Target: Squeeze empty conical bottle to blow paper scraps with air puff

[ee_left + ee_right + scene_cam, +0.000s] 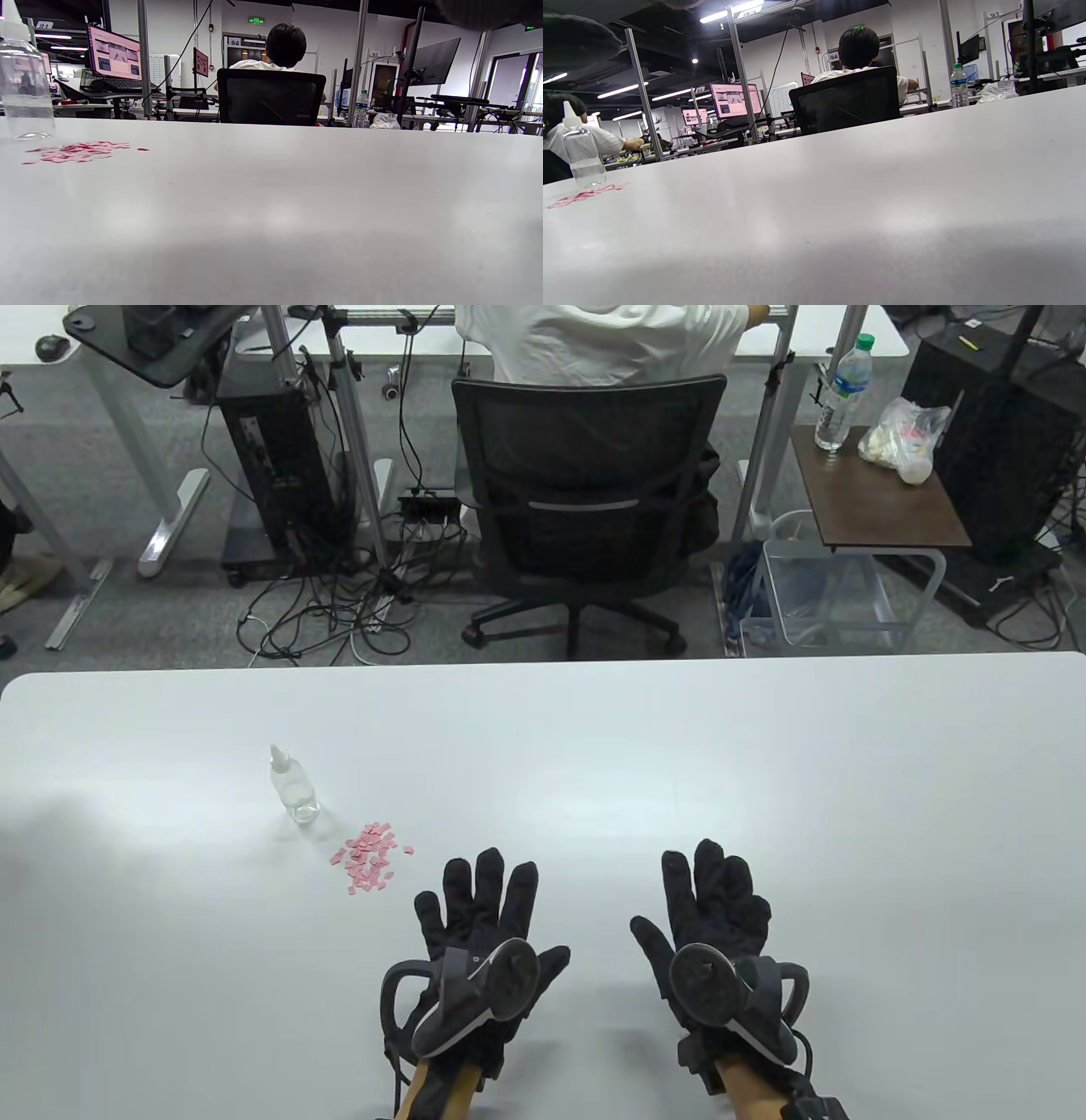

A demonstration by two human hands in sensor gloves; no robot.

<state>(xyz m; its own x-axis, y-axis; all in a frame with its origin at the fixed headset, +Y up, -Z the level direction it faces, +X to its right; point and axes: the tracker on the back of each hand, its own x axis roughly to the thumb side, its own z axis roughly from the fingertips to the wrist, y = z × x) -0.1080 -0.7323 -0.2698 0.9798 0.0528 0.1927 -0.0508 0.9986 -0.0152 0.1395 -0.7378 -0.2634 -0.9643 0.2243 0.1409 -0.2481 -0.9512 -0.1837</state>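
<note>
bottle (293,787) upright beside scraps (370,858), well left-forward of both hands' fingers (489,885) | fingers flat, spread, empty

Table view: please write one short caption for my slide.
Both gloved hands, left and right, lie flat on the white table; a clear bottle stands beside pink paper scraps.
</note>
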